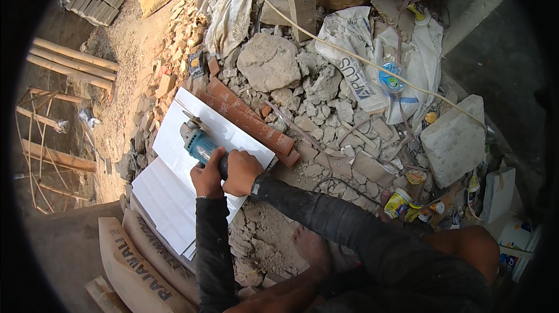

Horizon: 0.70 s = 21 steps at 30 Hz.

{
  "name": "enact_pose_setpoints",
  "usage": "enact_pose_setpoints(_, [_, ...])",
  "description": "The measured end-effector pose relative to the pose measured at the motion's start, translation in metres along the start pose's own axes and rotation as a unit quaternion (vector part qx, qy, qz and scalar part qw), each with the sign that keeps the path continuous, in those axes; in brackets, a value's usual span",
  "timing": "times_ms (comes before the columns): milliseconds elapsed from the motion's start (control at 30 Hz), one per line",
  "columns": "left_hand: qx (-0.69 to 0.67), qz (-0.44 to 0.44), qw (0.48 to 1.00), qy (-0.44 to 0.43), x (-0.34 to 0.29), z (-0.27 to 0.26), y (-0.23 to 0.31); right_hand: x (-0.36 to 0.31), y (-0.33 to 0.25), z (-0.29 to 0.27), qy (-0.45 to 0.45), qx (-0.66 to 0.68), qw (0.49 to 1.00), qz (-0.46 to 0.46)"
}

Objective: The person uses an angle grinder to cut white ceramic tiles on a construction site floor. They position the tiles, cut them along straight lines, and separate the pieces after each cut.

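A teal angle grinder (201, 145) is held in both my hands over flat white sheets, its disc at the far end away from me. My left hand (208, 175) is wrapped round the body on the left side. My right hand (242, 172) is closed round the rear of the body, hiding much of it. The white upper panel (247, 148) lies under the grinder, and another white panel (165, 196) lies nearer on the left. Whether the disc touches the panel, I cannot tell.
Reddish-brown strips (247, 116) lie along the panel's far right side. Broken concrete (269, 61) and rubble spread beyond. Filled brown sacks (140, 263) lie at the near left. A pale cable (361, 57) crosses the rubble. A grey slab (453, 141) leans at the right.
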<state>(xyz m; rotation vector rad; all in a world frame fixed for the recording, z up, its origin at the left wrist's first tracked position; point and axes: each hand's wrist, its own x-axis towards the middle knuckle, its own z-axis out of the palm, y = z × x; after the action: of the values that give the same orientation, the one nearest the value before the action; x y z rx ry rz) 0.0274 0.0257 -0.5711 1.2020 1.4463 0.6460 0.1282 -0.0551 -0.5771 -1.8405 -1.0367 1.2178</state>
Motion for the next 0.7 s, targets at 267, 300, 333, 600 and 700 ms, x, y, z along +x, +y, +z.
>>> enact_pose_setpoints(267, [0.008,-0.004,1.000,0.000,0.001,-0.002,-0.003,0.000,0.002,0.003,0.001,-0.003,1.000,0.003])
enact_pose_setpoints(300, [0.001,-0.004,1.000,-0.004,0.001,-0.002,-0.002,0.001,0.001,0.003,0.002,-0.003,1.000,0.001])
enact_pose_setpoints(333, [0.010,-0.005,1.000,0.001,0.001,-0.002,-0.002,0.001,0.001,0.004,0.004,-0.003,1.000,0.001])
enact_pose_setpoints(600, [0.004,-0.008,1.000,-0.009,-0.006,0.001,-0.001,-0.001,0.008,0.008,0.022,0.002,1.000,-0.013])
enact_pose_setpoints(700, [0.003,-0.010,1.000,-0.008,-0.010,0.001,-0.002,-0.004,0.011,0.008,0.030,0.006,0.999,-0.021])
